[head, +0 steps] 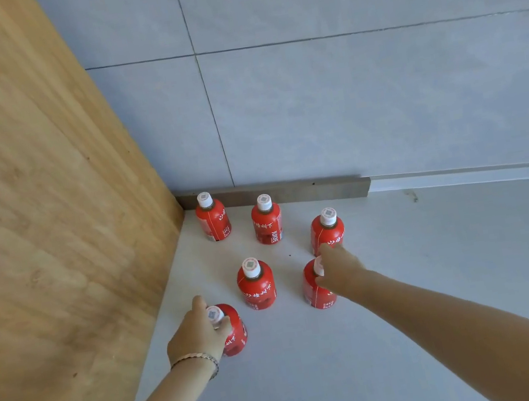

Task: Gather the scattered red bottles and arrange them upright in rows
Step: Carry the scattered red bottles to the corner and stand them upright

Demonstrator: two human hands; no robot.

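Nearby, wooden panel [31,202] flanks bottles [256,284] under both hands [195,332].

**One head-worn view, looking down into a corner**

A single wide-angle camera sits at head height, aimed forward and steeply down at the pale floor [415,332]. It faces the far tiled wall [361,98], with a wooden panel [31,202] filling the left. Both forearms reach in from the near edge. Straight lines bow toward the frame's edges.
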